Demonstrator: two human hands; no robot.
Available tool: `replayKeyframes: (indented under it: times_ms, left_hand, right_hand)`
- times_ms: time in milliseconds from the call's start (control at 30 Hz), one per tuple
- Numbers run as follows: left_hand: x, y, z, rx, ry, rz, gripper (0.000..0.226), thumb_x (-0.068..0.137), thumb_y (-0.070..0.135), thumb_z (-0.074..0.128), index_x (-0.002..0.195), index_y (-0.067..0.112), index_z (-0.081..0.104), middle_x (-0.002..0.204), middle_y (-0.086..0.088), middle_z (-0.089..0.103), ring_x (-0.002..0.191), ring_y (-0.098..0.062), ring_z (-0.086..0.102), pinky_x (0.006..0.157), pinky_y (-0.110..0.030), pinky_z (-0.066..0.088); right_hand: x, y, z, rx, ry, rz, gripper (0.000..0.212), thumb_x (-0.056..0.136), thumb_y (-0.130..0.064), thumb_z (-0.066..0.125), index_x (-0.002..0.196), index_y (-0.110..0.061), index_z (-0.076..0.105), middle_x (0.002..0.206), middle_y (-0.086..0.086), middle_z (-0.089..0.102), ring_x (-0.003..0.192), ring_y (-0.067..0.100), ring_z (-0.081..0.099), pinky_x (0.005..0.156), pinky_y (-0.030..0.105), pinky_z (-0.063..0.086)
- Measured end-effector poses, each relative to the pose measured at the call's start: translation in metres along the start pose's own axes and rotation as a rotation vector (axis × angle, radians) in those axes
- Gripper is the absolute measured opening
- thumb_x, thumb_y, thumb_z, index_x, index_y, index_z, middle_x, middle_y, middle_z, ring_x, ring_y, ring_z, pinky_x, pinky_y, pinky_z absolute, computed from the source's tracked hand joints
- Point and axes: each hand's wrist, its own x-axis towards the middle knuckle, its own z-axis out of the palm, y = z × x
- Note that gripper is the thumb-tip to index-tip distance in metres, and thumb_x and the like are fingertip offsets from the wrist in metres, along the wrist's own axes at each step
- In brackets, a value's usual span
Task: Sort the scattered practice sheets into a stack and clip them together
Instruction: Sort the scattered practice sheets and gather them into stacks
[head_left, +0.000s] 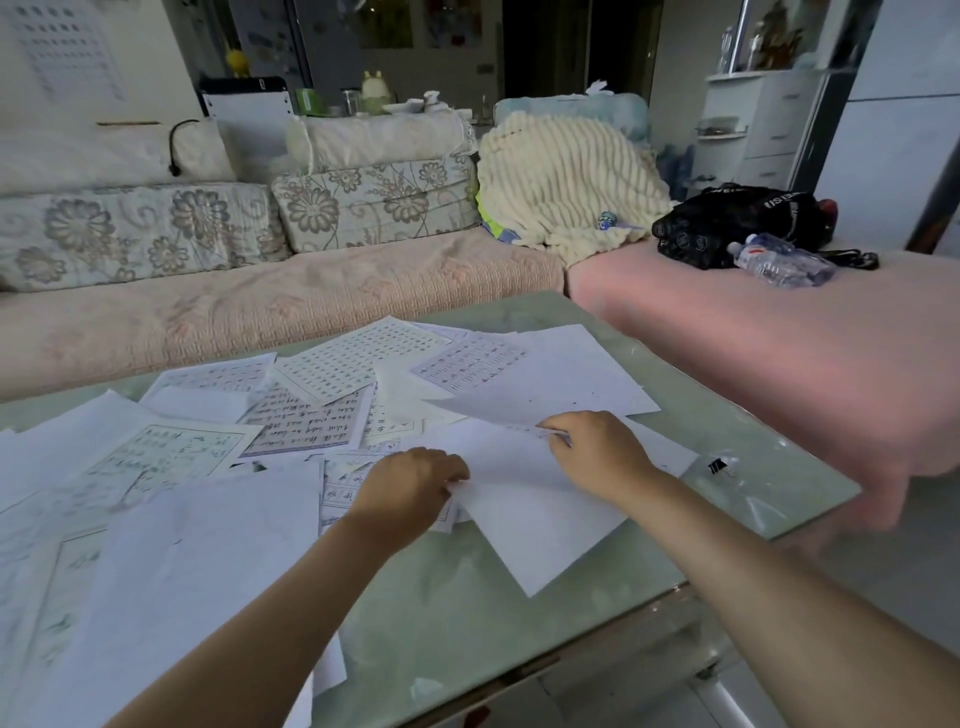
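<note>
Practice sheets (322, 374) scattered on bench (467, 623), white sheet (530, 519) pinched at its edges by left hand (410, 488) and right hand (597, 452), forearms stretched forward.

Both bare forearms reach fwd, L from bottom left, R from bottom right, converging twd the middle. L hand (410, 486) is knuckles-up w/ fingers curled, pinching the left edge of a white sheet (524, 519). R hand (597, 452) sits a bit farther out and to the right, back up, fingertips pinching the same sheet's far edge; hands near, not touching.
</note>
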Motion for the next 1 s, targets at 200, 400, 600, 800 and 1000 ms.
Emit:
replayKeyframes:
  times_ms: [200,400,600,800,1000]
  left_hand:
    - [-0.032,-0.037,-0.024,0.375,0.038,0.039,0.033,0.05,0.001,0.073,0.071,0.026,0.071,0.059,0.006,0.058,0.055,-0.023,0.056,0.044,-0.025,0.04]
    - [-0.07,-0.045,-0.036,0.193,-0.181,0.034,0.042,0.063,0.051,0.059,0.101,0.037,0.071,0.09,0.011,0.062,0.081,-0.013,0.063,0.067,-0.03,0.052]
    - [-0.049,-0.036,-0.059,-0.37,-0.192,-0.266,0.028,0.077,0.026,0.049,0.099,0.033,0.066,0.108,0.013,0.057,0.101,-0.007,0.054,0.088,-0.029,0.044]
    - [-0.001,-0.026,-0.025,-0.115,-0.22,-0.648,0.065,0.092,0.055,0.048,0.144,0.016,0.038,0.145,-0.01,0.04,0.134,-0.031,0.034,0.106,-0.046,0.035]
    - [0.014,-0.021,-0.011,0.091,-0.397,-0.676,0.097,0.073,0.08,0.053,0.145,0.019,0.03,0.149,-0.01,0.031,0.137,-0.033,0.027,0.107,-0.048,0.03]
  right_hand:
    - [-0.009,-0.026,0.016,0.066,-0.17,-0.063,0.033,0.098,-0.019,0.049,0.121,-0.028,0.071,0.129,-0.011,0.066,0.119,0.011,0.059,0.1,0.028,0.046]
    - [-0.017,-0.05,0.038,-0.128,-0.353,-0.119,0.041,0.098,-0.019,0.046,0.136,-0.024,0.06,0.149,0.005,0.048,0.141,0.023,0.039,0.114,0.035,0.032]
    - [-0.018,-0.047,0.022,-0.109,-0.378,-0.119,0.064,0.089,-0.008,0.046,0.146,-0.036,0.046,0.162,-0.002,0.028,0.15,0.016,0.021,0.122,0.027,0.014]
    - [-0.031,-0.026,0.012,-0.071,-0.365,0.002,0.053,0.096,-0.026,0.048,0.148,-0.035,0.043,0.16,-0.006,0.032,0.148,0.013,0.025,0.121,0.029,0.018]
    - [-0.032,-0.01,0.019,-0.26,-0.314,0.178,0.085,0.095,-0.066,0.036,0.159,-0.018,0.006,0.166,0.01,0.006,0.153,0.027,0.002,0.124,0.042,0.005]
